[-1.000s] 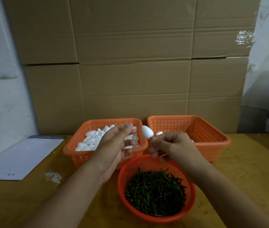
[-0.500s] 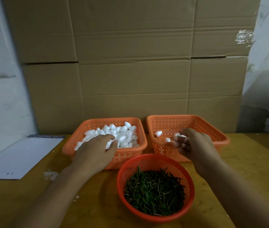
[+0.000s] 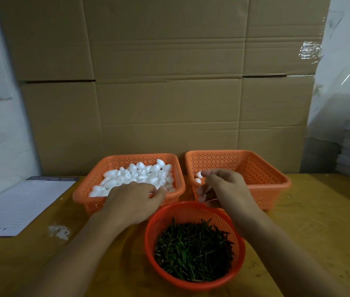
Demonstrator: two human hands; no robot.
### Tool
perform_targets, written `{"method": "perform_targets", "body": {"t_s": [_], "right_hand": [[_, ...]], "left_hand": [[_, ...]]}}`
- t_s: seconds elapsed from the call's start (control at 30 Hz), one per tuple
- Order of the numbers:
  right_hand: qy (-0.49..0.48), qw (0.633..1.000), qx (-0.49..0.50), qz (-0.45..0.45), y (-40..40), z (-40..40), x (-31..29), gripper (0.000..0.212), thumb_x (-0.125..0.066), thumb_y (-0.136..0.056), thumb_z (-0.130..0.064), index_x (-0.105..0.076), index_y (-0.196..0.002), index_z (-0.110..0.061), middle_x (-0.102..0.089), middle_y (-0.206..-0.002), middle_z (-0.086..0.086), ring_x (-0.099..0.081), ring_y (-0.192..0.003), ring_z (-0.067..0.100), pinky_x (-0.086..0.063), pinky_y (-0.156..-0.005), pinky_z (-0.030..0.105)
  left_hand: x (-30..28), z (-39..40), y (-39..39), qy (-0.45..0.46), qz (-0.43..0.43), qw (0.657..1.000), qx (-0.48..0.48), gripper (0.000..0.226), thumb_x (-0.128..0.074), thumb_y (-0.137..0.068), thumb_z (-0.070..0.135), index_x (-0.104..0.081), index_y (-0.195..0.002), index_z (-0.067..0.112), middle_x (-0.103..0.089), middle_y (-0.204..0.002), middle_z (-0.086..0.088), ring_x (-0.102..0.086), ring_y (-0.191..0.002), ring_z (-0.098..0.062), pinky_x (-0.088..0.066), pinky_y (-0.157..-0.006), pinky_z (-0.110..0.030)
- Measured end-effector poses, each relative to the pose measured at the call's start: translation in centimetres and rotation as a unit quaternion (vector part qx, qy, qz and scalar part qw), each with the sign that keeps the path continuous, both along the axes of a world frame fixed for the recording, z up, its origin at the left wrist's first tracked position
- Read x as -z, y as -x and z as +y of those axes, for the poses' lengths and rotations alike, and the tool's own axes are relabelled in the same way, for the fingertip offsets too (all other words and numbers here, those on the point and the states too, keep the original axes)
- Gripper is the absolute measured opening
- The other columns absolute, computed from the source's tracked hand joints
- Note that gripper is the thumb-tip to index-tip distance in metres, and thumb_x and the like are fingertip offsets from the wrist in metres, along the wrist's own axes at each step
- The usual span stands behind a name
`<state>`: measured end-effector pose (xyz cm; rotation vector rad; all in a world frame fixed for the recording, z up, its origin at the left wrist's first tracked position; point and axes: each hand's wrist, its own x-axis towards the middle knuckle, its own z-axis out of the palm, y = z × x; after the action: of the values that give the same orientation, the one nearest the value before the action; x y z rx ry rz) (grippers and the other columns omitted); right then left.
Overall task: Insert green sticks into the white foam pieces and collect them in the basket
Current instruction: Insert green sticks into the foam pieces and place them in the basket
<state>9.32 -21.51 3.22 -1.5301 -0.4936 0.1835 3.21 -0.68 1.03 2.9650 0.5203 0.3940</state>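
Left hand (image 3: 134, 201) reaches into the foam pieces (image 3: 139, 176), grip unclear; right hand (image 3: 225, 189) fingers loosely curled, empty, over the right basket (image 3: 262, 174).

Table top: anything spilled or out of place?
Yes: a patch of white crumbs lies on the table, left of the round basket of green sticks, below the foam basket. Looks like foam debris. Baskets sit upright.
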Motion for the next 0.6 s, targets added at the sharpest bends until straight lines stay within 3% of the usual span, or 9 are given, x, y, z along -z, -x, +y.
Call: {"method": "perform_targets", "body": {"t_s": [0.07, 0.17, 0.23, 0.3, 0.37, 0.43, 0.6], "right_hand": [[0.004, 1.0, 0.0, -0.01, 0.1, 0.0, 0.0, 0.021, -0.043, -0.1, -0.005, -0.061, -0.109, -0.012, -0.071, -0.067, 0.006, -0.064, -0.058, 0.014, -0.05, -0.049, 0.02], [0.003, 1.0, 0.003, -0.01, 0.0, 0.0, 0.1, 0.022, -0.043, -0.099, -0.005, -0.062, -0.109, -0.012, -0.071, -0.068, 0.007, -0.064, -0.058, 0.014, -0.05, -0.05, 0.02], [0.004, 1.0, 0.004, -0.01, -0.1, 0.1, 0.2, 0.022, -0.043, -0.099, -0.005, -0.062, -0.109, -0.013, -0.071, -0.067, 0.006, -0.064, -0.058, 0.014, -0.05, -0.049, 0.019], [0.005, 1.0, 0.003, -0.01, -0.2, 0.1, 0.2, 0.022, -0.043, -0.099, -0.005, -0.062, -0.108, -0.012, -0.07, -0.066, 0.005, -0.063, -0.057, 0.014, -0.05, -0.049, 0.02], [0.005, 1.0, 0.003, -0.009, -0.2, 0.2, 0.2, 0.022, -0.043, -0.099, -0.005, -0.062, -0.108, -0.012, -0.07, -0.065, 0.004, -0.063, -0.057, 0.014, -0.049, -0.049, 0.02], [0.005, 1.0, 0.004, -0.009, -0.2, 0.2, 0.3, 0.022, -0.043, -0.099, -0.005, -0.062, -0.109, -0.012, -0.071, -0.066, 0.005, -0.064, -0.058, 0.015, -0.05, -0.049, 0.021], [0.006, 1.0, 0.006, -0.009, -0.3, 0.0, 0.3, 0.022, -0.044, -0.099, -0.005, -0.062, -0.109, -0.013, -0.071, -0.067, 0.006, -0.065, -0.058, 0.015, -0.05, -0.05, 0.022]], "left_hand": [[-0.2, 0.1, -0.2, 0.019, 0.025, 1.0, 0.003, 0.061, -0.021, -0.095, 0.067, -0.069, -0.081, 0.031, -0.067, -0.078, 0.008, -0.06, -0.082, -0.007, -0.047, -0.08, -0.033], [-0.7, 0.4, -0.4, 0.056, 0.063, 0.996, 0.013, 0.064, -0.02, -0.095, 0.065, -0.069, -0.081, 0.027, -0.068, -0.088, 0.007, -0.059, -0.095, -0.011, -0.044, -0.089, -0.035], [-0.7, 0.5, -0.6, 0.066, 0.085, 0.994, 0.013, 0.064, -0.019, -0.096, 0.064, -0.069, -0.092, 0.023, -0.068, -0.118, 0.001, -0.054, -0.12, -0.023, -0.038, -0.1, -0.039], [-0.5, 0.6, -0.9, 0.043, 0.097, 0.994, 0.017, 0.066, -0.017, -0.096, 0.065, -0.063, -0.126, 0.029, -0.031, -0.162, -0.007, -0.013, -0.153, -0.034, -0.016, -0.121, -0.049], [-0.2, 0.8, -1.2, 0.026, 0.089, 0.995, 0.027, 0.066, -0.015, -0.095, 0.069, -0.035, -0.152, 0.041, 0.001, -0.168, -0.005, 0.014, -0.154, -0.028, 0.002, -0.123, -0.051], [0.2, 1.1, -1.4, 0.027, 0.074, 0.996, 0.035, 0.071, -0.013, -0.092, 0.073, -0.006, -0.157, 0.046, 0.011, -0.167, -0.004, 0.023, -0.151, -0.028, 0.008, -0.123, -0.052], [0.7, 1.5, -1.6, 0.03, 0.064, 0.997, 0.023, 0.092, -0.005, -0.071, 0.084, -0.007, -0.156, 0.048, 0.012, -0.167, -0.007, 0.021, -0.152, -0.028, 0.01, -0.123, -0.051]]}}
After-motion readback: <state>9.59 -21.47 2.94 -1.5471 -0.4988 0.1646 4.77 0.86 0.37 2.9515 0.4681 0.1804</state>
